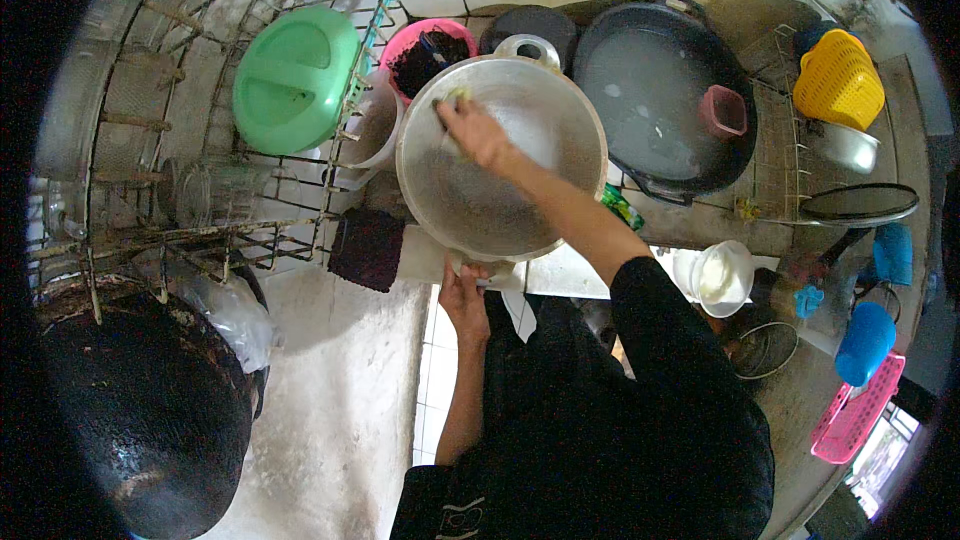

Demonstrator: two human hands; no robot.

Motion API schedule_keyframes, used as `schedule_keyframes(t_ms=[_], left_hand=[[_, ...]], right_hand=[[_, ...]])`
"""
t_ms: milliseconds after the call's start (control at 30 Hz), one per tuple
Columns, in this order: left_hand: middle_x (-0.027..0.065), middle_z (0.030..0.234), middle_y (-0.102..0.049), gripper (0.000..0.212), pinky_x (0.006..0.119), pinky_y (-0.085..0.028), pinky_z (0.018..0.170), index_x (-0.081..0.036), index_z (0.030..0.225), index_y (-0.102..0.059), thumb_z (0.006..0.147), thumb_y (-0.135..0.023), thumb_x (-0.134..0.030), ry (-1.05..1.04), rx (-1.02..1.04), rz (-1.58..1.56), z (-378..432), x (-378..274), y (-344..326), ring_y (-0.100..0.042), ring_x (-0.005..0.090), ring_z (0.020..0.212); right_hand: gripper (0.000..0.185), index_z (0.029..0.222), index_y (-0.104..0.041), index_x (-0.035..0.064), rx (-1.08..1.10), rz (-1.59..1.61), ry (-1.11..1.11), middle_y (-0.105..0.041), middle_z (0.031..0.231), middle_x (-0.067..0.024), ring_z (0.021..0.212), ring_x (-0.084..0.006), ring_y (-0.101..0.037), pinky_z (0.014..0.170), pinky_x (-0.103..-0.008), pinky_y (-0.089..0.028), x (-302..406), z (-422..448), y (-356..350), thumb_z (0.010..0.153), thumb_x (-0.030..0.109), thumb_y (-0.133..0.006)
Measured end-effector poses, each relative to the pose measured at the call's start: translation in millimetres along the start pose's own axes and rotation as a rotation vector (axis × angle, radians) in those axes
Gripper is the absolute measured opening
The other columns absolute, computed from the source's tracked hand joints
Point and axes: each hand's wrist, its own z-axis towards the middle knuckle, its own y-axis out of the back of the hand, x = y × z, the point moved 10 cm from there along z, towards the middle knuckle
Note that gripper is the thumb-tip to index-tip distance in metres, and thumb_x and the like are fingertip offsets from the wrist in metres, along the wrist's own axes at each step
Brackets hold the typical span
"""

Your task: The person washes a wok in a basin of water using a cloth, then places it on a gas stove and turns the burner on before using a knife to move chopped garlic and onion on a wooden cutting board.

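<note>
A large round aluminium pot (pixel 517 217) is tilted so that its inside faces me. My right hand (pixel 476 131) reaches into it and presses a small yellowish-green scrubbing pad (pixel 456 95) against the upper left of the inner wall. Fingers cover most of the pad. At the near rim, my left hand (pixel 463 304) grips the pot's lower handle (pixel 487 268). The opposite loop handle (pixel 529 50) points away from me. Just behind the pot stands a pink tub (pixel 471 36) with dark crumbly matter in it.
A wide black basin (pixel 600 90) holds cloudy water and a small pink container (pixel 724 111). Left, a rusty wire rack (pixel 330 187) carries a green plastic lid (pixel 296 79) and glass jars. A blackened wok (pixel 150 405) hangs below. A dark cloth (pixel 367 249) drapes over the counter edge.
</note>
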Motion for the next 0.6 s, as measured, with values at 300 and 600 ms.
schedule_keyframes(t_ms=[300, 600], left_hand=[[-0.001, 0.084, -0.056, 0.056, 0.021, -0.043, 0.064, -0.003, 0.145, -0.032, 0.099, -0.052, -0.028, -0.011, -0.042, 0.045, 1.3, 7.2, 10.8, -0.051, 0.0072, 0.078], [-0.001, 0.087, -0.052, 0.044, 0.023, -0.044, 0.071, -0.002, 0.138, -0.041, 0.1, -0.05, -0.022, -0.055, 0.031, 0.049, 1.2, -6.5, 0.5, -0.05, 0.0091, 0.078]], right_hand=[[0.066, 0.135, -0.035, -0.0057, 0.325, -0.093, 0.047, -0.057, 0.111, -0.0255, 0.106, -0.0394, -0.057, 0.088, -0.0494, -0.046, -36.9, -140.8, -73.4, 0.081, 0.02, -0.062], [0.053, 0.136, -0.034, 0.0092, -0.073, 0.16, -0.024, -0.05, 0.122, -0.0286, 0.104, -0.0434, -0.058, 0.084, -0.048, -0.051, 2.5, 21.5, -7.8, 0.086, 0.011, -0.052]])
